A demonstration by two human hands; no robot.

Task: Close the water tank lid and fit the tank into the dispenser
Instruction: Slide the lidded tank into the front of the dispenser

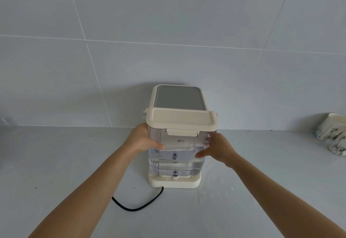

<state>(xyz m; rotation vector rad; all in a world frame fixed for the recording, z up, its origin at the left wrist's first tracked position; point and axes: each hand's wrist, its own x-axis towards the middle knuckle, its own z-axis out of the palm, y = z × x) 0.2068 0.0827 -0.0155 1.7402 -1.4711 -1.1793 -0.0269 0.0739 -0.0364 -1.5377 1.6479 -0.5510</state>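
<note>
A clear water tank (177, 144) with water in its lower part stands on the cream base (194, 182) of the dispenser (178, 97), against its rear side. The tank's cream lid (181, 119) lies flat on top with its front latch down. My left hand (143, 141) grips the tank's left wall, thumb across the front. My right hand (217, 150) grips the right wall, thumb on the front. The dispenser's grey top panel shows behind the lid.
A black power cord (138, 205) curls from the base onto the grey counter (56, 163). Patterned paper cups (331, 133) lie tipped at the far right by the wall. A tiled grey wall (168, 31) rises right behind the dispenser.
</note>
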